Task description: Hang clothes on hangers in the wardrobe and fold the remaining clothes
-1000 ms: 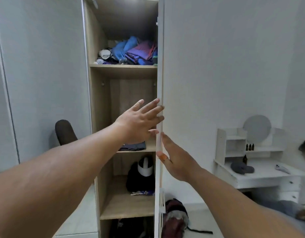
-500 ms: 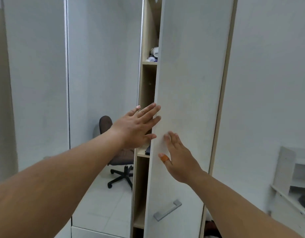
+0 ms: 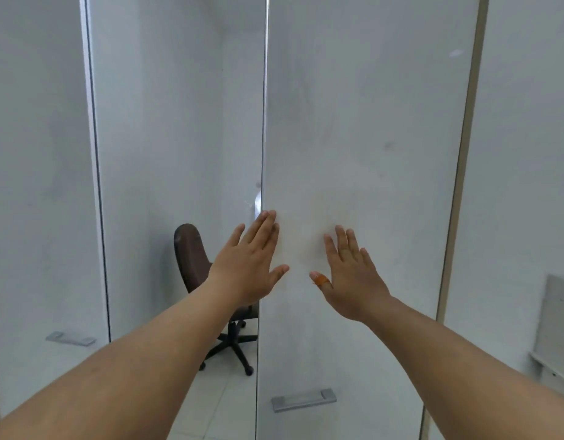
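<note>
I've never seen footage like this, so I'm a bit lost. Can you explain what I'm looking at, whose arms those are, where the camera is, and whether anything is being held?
There is no machine here. A person wears one wide-angle camera on their head, so you look forward and down along their own two bare arms.

The left hand and the right hand are both open and flat, holding nothing. They are spread against a white wardrobe door, which looks shut or nearly so. The right thumb has an orange plaster.

Low on that door is a metal handle. To the left is a mirror panel showing a brown office chair. No clothes or hangers are in view.
</note>
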